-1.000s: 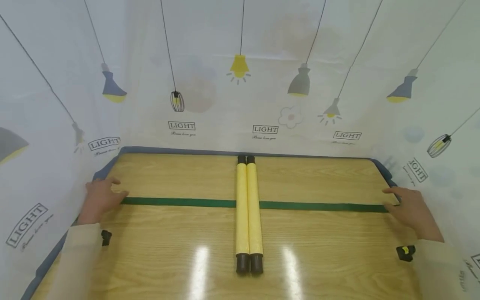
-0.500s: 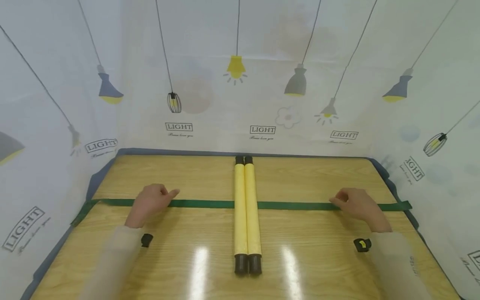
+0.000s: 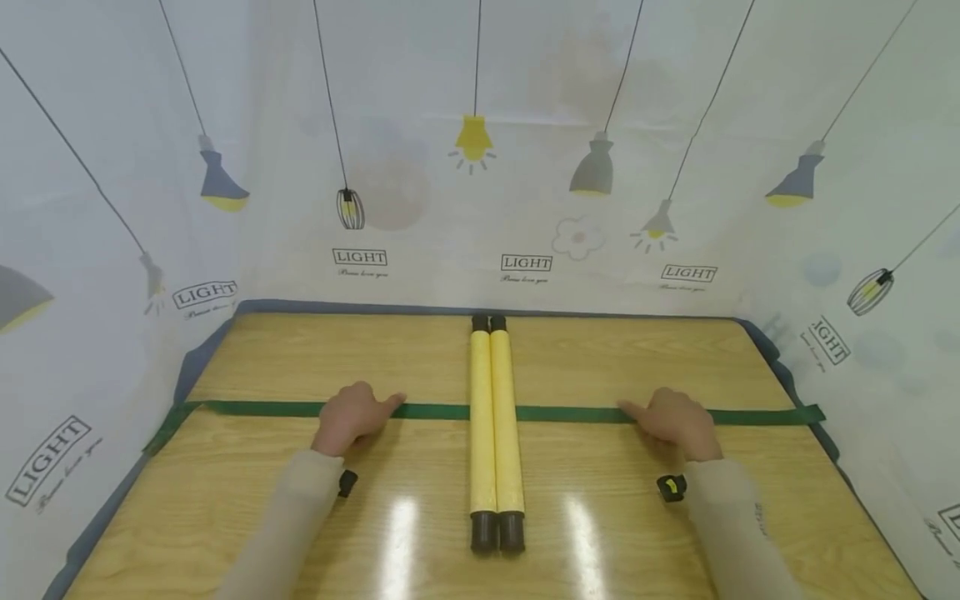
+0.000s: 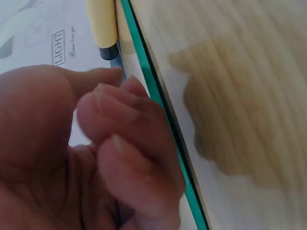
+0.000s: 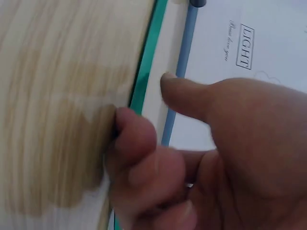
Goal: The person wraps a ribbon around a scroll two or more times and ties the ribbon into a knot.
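Two yellow rods [image 3: 483,417] with dark brown end caps lie side by side, pointing away from me, at the middle of the table. They cross over a green strip [image 3: 570,413] that runs left to right. My left hand [image 3: 356,418] is over the strip left of the rods, thumb out towards them. On the other side, my right hand [image 3: 675,423] mirrors it. Both wrist views show loosely curled fingers [image 4: 132,177] with nothing in them. Part of one yellow rod [image 4: 101,24] shows beyond the left thumb, and a dark cap [image 5: 197,2] appears in the right wrist view.
The wood-grain table [image 3: 420,358] is bordered by a blue edge [image 3: 360,307]. White sheets [image 3: 420,75] printed with lamps stand around its back and sides. A small black device [image 3: 671,487] sits at the right wrist, another [image 3: 347,483] at the left.
Both hands have moved inward from the table's side edges along the green strip, towards the rods. The strip's ends have come into view. The rods have stayed in place.
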Motion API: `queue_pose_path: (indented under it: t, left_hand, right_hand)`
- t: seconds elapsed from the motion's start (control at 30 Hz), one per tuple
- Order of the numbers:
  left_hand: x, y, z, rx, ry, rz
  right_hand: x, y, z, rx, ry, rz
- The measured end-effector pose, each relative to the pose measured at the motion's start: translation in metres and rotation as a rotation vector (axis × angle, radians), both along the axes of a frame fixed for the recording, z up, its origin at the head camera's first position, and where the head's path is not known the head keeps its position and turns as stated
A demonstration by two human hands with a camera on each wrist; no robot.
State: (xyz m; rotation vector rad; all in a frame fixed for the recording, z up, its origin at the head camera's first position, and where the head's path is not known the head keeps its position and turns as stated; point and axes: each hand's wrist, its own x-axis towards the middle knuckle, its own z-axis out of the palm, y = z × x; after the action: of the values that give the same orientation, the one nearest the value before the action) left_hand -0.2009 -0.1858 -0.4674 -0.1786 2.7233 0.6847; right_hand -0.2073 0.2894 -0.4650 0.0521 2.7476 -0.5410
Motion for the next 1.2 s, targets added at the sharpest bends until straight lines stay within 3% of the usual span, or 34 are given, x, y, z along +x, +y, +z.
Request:
queue_pose_path:
  t: [0.2, 0.43, 0.57, 0.8, 1.03, 1.2]
  left_hand:
    - [-0.003, 0.010, 0.001, -0.050, 0.004, -0.005]
    - [-0.012, 0.014, 0.000, -0.009, 0.013, -0.011]
    - [-0.015, 0.014, -0.002, 0.088, 0.051, 0.050]
    - [-0.018, 0.013, -0.004, 0.323, 0.184, 0.135]
    - [-0.026, 0.017, -0.002, 0.554, 0.237, 0.113]
    - [-0.032, 0.023, -0.001, 0.631, 0.253, 0.075]
  right_hand:
    - [0.000, -0.009, 0.000, 0.041, -0.018, -0.030]
    - [-0.004, -0.013, -0.001, -0.017, -0.001, -0.016]
    - [-0.005, -0.012, -0.005, -0.094, 0.030, -0.053]
    - [-0.010, -0.011, -0.012, -0.238, 0.141, -0.113]
    - [-0.016, -0.019, -0.011, -0.478, 0.187, -0.133]
    - [-0.018, -0.027, -0.009, -0.733, 0.162, -0.185]
